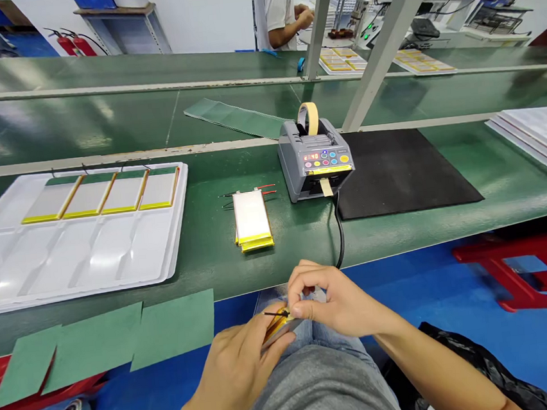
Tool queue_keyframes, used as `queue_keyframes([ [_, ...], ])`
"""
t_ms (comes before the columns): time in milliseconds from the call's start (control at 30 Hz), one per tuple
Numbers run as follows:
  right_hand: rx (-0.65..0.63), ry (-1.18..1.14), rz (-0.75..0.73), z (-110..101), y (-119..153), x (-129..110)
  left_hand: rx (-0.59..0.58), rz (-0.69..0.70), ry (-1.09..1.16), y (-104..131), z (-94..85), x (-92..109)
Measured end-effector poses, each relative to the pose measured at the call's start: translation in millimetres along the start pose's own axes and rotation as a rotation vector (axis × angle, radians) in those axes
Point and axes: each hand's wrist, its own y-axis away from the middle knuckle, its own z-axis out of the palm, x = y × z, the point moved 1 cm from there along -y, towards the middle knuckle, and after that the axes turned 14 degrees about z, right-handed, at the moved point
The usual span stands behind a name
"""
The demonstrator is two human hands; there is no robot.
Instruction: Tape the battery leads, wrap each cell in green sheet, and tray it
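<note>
Over my lap, my left hand (243, 362) is wrapped round a flat silver battery pouch (282, 330) with yellow tape along its edge. My right hand (323, 297) pinches at the pouch's upper end, where a dark wire sticks out; what its fingertips hold is too small to tell. A small stack of battery pouches (251, 217) with red and black wires lies on the green bench. To its right is a grey tape dispenser (315, 162) with a short strip of tape out at the front. The white tray (158, 264) at the left holds several pouches in its back row.
A black mat (403, 173) lies right of the dispenser, whose cable hangs over the bench edge. Green sheets (174, 327) overhang the front left. White trays (542, 134) are stacked far right. A red stool (541, 269) stands on the floor. A person (279, 11) is beyond the bench.
</note>
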Motion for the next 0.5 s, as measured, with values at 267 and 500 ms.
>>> queue_keyframes([
  [267,-0.141,-0.393,0.233,16.2,-18.9,33.7,0.008,-0.397,0.310,12.2,7.2,7.6],
  [500,-0.224,-0.644,0.504,28.7,-8.6,84.0,0.375,-1.137,1.065,45.0,42.6,26.4],
])
